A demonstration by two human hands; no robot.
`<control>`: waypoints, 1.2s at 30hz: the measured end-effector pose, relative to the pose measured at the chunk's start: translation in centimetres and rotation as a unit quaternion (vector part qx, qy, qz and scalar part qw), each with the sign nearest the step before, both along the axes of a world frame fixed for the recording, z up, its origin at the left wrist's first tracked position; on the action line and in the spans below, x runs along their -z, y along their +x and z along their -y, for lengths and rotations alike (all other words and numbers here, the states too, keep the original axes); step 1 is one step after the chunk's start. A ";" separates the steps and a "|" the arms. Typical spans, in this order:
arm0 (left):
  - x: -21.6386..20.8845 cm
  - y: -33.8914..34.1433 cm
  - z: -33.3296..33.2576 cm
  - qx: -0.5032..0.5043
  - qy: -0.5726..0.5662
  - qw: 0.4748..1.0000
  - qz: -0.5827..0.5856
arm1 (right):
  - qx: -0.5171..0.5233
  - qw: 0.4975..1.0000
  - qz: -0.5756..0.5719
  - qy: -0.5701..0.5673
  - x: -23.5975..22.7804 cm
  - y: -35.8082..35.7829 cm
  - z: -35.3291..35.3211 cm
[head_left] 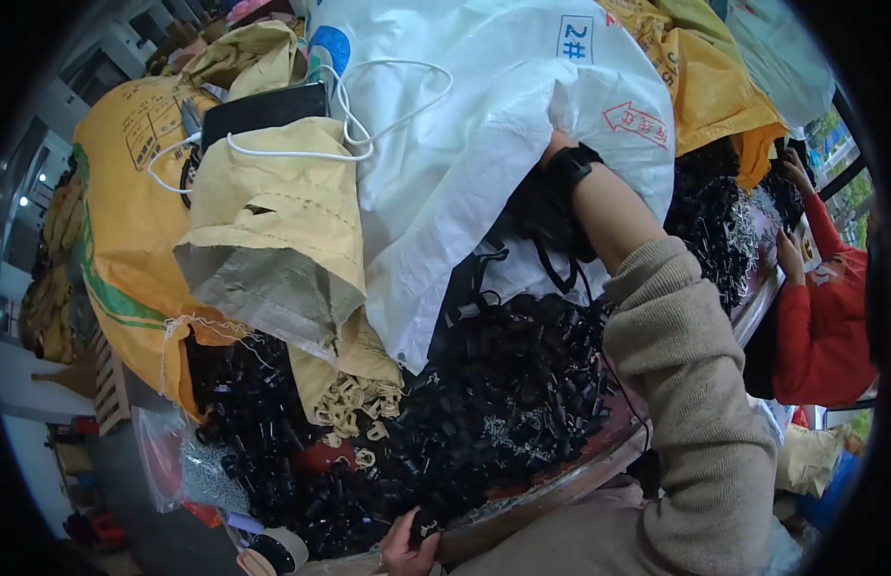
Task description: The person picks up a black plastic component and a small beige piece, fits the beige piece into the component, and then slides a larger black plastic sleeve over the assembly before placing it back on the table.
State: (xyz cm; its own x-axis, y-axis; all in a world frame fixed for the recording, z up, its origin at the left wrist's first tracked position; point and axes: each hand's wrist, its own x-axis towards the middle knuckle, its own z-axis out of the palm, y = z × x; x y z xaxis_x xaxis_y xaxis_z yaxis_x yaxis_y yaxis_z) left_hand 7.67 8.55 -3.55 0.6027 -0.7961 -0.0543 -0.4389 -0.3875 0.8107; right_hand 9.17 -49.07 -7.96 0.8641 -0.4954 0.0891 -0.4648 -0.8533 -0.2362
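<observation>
Your left hand (407, 545) pinched small black part (419, 538) at near edge of table (561, 480), beside black parts heap (484, 394). Your right hand reached into white sack (484, 125) (fingers hidden, grip unknowable).

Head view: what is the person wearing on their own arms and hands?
Both arms wear a loose beige knitted sweater. The right sleeve is pushed up, baring the forearm, with a black band like a watch at the wrist. The right hand is hidden inside the white sack. The left hand is bare, no glove.

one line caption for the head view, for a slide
Right arm reaching into a white sack above black clips; left hand at the pile's edge.
</observation>
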 end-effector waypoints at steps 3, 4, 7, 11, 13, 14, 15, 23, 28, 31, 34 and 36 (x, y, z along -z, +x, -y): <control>0.5 0.3 0.4 0.017 -0.017 0.999 0.026 | 0.027 1.000 0.000 0.003 -0.4 -1.0 0.4; 0.8 0.2 0.6 0.018 -0.037 0.999 0.016 | 0.038 0.999 -0.001 0.003 -0.6 -1.6 0.5; 1.6 0.0 0.8 0.019 -0.076 0.997 -0.004 | 0.061 0.998 -0.002 0.002 -2.6 -2.9 -0.7; 1.8 0.1 -0.4 -0.039 -0.056 0.995 -0.078 | 0.091 0.971 -0.152 0.160 -13.6 -4.2 -10.6; 2.2 0.0 -0.3 -0.036 -0.070 0.992 -0.099 | 0.067 0.988 -0.129 0.051 -15.1 -5.0 -11.4; 2.4 0.0 -0.3 -0.038 -0.075 0.990 -0.109 | 0.052 0.992 -0.117 -0.002 -15.4 -5.0 -11.7; 2.4 0.0 -0.5 -0.040 -0.076 0.990 -0.109 | 0.050 0.992 -0.117 -0.003 -15.0 -5.3 -11.5; 2.1 0.1 -0.5 -0.046 -0.078 0.988 -0.127 | 0.049 0.964 -0.204 0.166 -16.2 -4.9 -10.4; 1.9 0.1 -0.5 -0.045 -0.078 0.987 -0.136 | 0.035 0.912 -0.286 0.290 -17.9 -3.2 -10.6; 2.2 0.3 -0.4 -0.019 -0.074 0.989 -0.124 | 0.012 0.922 -0.271 0.276 -16.4 -2.0 -10.4; 2.6 0.3 -0.9 -0.019 -0.082 0.990 -0.115 | -0.011 0.932 -0.252 0.259 -15.6 -1.1 -9.9; 2.5 0.3 -0.9 -0.023 -0.082 0.990 -0.116 | -0.025 0.938 -0.241 0.249 -14.8 -0.4 -9.5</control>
State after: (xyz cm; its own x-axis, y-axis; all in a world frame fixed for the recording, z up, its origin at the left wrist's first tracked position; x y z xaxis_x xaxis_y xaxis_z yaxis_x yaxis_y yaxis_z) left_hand 8.00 9.45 -6.07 0.6251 -0.7776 -0.0684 -0.2186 -0.2585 0.9410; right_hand 8.79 -39.57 6.81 0.7683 -0.3290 -0.5491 -0.5820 -0.7162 -0.3851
